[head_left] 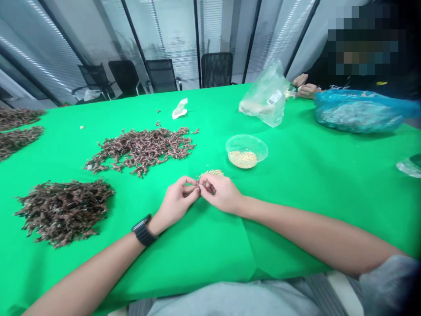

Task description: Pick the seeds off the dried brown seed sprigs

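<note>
My left hand, with a black watch on its wrist, and my right hand meet fingertip to fingertip above the green cloth. Thumb and forefinger of the left are pinched on a small brown piece, mostly hidden by the fingers. The right fingertips are also pinched at the same spot; what they grip is too small to make out. Just beyond the fingers lies a little heap of tiny gold-coloured bits. A clear plastic bowl behind the right hand holds more such bits.
Left of my hands are a dense pile of small brown pieces and a looser spread. Farther back are a crumpled white scrap, a clear bag and a blue bag. Another person's hands work at the far right.
</note>
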`<state>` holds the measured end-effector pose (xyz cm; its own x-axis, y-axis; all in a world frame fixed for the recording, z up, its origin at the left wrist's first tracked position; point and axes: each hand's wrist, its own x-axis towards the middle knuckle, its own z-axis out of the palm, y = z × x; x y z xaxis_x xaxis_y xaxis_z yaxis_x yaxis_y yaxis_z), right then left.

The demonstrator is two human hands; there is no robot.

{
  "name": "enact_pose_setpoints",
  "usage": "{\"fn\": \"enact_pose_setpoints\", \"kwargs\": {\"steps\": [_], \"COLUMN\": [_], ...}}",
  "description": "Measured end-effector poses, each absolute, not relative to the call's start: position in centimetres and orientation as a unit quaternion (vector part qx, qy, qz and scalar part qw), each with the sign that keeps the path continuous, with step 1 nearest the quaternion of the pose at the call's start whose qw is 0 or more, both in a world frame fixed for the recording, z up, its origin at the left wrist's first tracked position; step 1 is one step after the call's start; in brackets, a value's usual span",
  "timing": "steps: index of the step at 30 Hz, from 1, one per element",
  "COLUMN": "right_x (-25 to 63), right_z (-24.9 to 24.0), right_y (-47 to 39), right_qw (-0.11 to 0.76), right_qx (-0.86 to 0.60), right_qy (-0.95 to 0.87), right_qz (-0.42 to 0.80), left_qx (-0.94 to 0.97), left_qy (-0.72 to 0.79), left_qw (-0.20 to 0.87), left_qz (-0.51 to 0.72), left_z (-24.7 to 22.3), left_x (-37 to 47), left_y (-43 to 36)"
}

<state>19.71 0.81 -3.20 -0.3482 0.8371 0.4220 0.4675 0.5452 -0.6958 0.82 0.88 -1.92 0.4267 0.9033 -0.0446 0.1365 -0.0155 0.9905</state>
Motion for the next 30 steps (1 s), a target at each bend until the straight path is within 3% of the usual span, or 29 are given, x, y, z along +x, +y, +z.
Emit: {"fn": "enact_pose_setpoints", "kwargs": {"steps": [18, 24, 30], "right_x": [19.57, 19.40, 19.37], "right_z": [-3.07, -2.91, -2.81], "right_y": [0.50, 0.58, 0.71], "right_qw": [0.392, 0.405, 0.433], "right_qx": [-0.416, -0.434, -0.442], "right_qy": [-0.800, -0.777, -0.755], "right_qz": [0.183, 0.210, 0.216], "left_qx": [0.700, 0.680, 0.559], "left_qy": [0.459, 0.437, 0.401], "left_qw": [0.414, 0.456, 0.604], "left_qz": [0.359, 0.372, 0.403], "left_z": [-1.39, -1.31, -1.35], "left_x": [0.89, 1.17, 1.50], "left_y": [0.09, -0.07, 0.24]}}
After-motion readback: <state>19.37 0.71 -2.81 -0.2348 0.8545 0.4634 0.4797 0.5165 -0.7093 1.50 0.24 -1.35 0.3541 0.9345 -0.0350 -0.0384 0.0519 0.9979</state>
